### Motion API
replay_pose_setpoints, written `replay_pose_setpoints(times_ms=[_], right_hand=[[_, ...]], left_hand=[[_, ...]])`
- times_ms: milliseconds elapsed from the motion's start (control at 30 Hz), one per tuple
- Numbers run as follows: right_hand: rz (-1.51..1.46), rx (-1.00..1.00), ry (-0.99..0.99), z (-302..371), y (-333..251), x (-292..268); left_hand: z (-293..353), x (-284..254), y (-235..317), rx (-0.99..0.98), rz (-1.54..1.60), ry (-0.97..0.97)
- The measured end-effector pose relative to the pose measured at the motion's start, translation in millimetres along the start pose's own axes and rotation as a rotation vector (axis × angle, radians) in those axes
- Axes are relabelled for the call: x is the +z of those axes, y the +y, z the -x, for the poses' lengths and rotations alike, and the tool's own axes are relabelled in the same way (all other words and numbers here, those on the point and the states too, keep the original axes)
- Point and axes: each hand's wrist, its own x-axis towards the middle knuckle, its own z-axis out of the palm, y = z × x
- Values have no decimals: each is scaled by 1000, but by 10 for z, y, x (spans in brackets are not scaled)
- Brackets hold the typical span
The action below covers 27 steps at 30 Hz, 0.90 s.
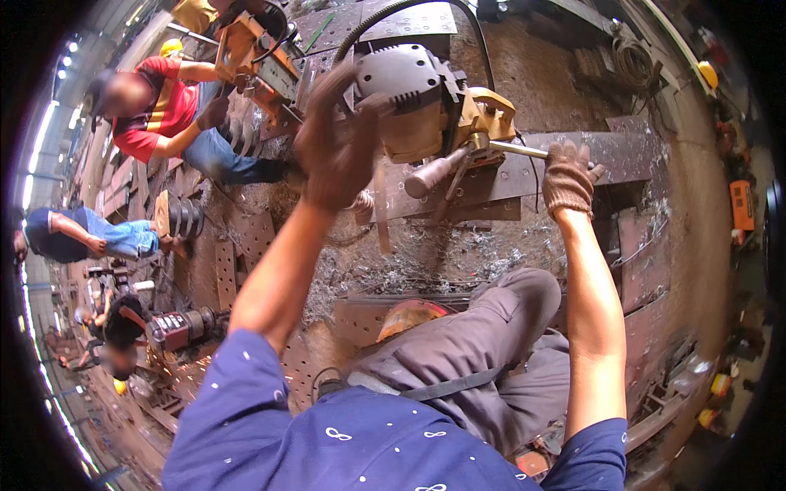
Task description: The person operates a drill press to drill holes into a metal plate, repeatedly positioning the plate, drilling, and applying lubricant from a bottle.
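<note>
A magnetic drill [397, 74] with a grey motor top and yellow body stands in front of me on a long steel plate [602, 155] with holes. My right hand [571, 178], in a brown knit glove, is closed around the far end of its metal feed lever [517, 149]. Another lever with a thick round grip [434, 173] points down toward me. My left hand [340, 143], gloved too, is raised beside the drill's left side, fingers apart and slightly blurred. Nothing shows in it; whether it touches the housing, I cannot tell.
Metal shavings [491, 258] litter the plates around my legs. A flexible hose [368, 20] arches over the drill. At upper left a person in red [155, 106] works at another orange drill [258, 61]. Sparks fly near a red machine [172, 330]. Coiled cable [634, 61] lies at upper right.
</note>
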Motion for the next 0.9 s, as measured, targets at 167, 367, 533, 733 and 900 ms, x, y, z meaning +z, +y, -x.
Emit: replay_pose_setpoints(times_ms=[167,367,533,733,900], right_hand=[[-56,11,-130,-25,-319,93],[-387,121,-295,-38,-723,857],[-604,197,-301,105,-944,946],[-575,134,-317,125,-982,973],[-544,188,-297,141,-994,1021]], left_hand=[[2175,-570,-300,-826,-210,10],[3898,-267,-1032,-1649,18,-279],[3965,296,-1483,-1655,-32,-491],[3880,674,-1504,-1749,128,-416],[3569,812,-829,-1621,478,-220]])
